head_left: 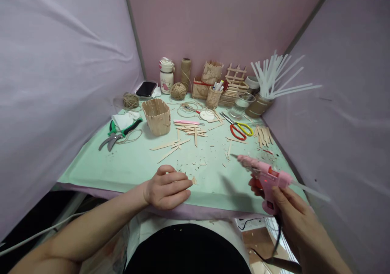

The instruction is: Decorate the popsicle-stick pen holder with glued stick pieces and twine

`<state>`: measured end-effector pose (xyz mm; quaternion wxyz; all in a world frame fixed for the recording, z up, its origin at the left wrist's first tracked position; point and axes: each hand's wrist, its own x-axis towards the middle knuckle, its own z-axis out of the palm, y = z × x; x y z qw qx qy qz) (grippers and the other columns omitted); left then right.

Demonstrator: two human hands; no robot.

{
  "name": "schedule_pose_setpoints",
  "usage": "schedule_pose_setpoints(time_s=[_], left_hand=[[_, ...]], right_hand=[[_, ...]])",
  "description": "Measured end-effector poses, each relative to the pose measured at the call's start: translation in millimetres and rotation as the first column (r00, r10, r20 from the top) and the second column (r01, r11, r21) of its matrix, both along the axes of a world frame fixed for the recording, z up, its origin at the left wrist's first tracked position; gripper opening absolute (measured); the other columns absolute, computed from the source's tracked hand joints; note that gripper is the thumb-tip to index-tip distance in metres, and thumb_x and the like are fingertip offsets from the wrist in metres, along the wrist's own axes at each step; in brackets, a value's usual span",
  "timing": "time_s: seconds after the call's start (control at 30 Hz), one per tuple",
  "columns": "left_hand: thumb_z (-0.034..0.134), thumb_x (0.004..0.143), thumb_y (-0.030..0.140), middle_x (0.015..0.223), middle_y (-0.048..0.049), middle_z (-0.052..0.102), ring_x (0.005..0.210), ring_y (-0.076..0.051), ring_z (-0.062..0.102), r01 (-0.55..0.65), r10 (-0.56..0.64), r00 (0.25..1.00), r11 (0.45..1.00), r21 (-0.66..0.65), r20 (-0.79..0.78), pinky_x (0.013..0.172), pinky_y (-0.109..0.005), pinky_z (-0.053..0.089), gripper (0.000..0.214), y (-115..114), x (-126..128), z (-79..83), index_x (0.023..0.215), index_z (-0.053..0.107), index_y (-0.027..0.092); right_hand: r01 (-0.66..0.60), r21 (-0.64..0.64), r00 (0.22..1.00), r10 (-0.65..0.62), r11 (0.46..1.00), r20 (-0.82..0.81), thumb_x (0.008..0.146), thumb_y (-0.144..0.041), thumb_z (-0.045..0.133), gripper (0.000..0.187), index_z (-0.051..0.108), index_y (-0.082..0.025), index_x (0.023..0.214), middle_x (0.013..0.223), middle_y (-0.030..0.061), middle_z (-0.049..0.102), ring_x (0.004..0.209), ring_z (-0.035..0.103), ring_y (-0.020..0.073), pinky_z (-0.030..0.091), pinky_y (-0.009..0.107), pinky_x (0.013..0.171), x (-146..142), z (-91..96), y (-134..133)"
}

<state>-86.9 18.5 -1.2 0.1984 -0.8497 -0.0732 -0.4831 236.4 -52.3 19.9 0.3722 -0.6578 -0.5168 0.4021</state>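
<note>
While the right hand (pixel 289 209) is wrapped closed around the grip of the pink glue gun (pixel 265 176) above the table's (pixel 122 164) front right corner, the left hand (pixel 167 186) rests loosely curled at the front edge, gripping nothing, its fingertips just beside a small wood chip (pixel 193 180).

The pink plastic glue gun (pixel 268 178) shows a red light. The table (pixel 122 166) is mint green. Right of the pale tan craft-stick basket (pixel 157 117) lie metal scissors (pixel 240 129) with one red and one yellow handle. Left of it lie green-and-black-handled pruning shears (pixel 122 134).
</note>
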Motion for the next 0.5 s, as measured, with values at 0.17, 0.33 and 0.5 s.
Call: schedule_pose_setpoints(time_s=[0.17,0.33,0.5], left_hand=[[0.059,0.080,0.016,0.082,0.0026,0.075,0.079,-0.013,0.067,0.050,-0.051,0.999,0.999,-0.005,-0.021,0.068,-0.030,0.042,0.011,0,-1,-3.1,0.072,0.056,0.023],[0.059,0.080,0.019,0.082,0.0042,0.075,0.081,-0.012,0.067,0.044,-0.043,0.999,0.999,0.007,-0.023,0.068,-0.030,0.042,0.012,0,-2,-8.4,0.070,0.056,0.024],[0.059,0.078,0.016,0.081,-0.0001,0.075,0.080,-0.014,0.067,0.084,-0.084,0.996,0.996,0.001,0.001,0.068,-0.031,0.041,0.011,-1,-1,-8.4,0.069,0.058,0.022]], right_hand=[[-0.096,-0.036,0.992,0.098,0.995,0.074,0.082,-0.059,0.052,0.044,0.069,-0.021,0.069,0.060,0.0021,0.055,0.053,0.049,0.0154,0.046,0.025,0.050,-40,31.4,-10],[-0.074,-0.041,0.986,0.080,0.996,0.149,0.083,-0.059,0.050,0.045,0.069,-0.023,0.063,0.054,0.0016,0.053,0.051,0.047,0.0159,0.045,0.024,0.050,-66,57.3,-11],[-0.084,-0.075,0.986,0.093,0.994,0.135,0.082,-0.057,0.050,0.041,0.070,-0.026,0.064,0.063,0.0029,0.065,0.058,0.057,0.0183,0.051,0.024,0.056,-71,61.2,-13]])
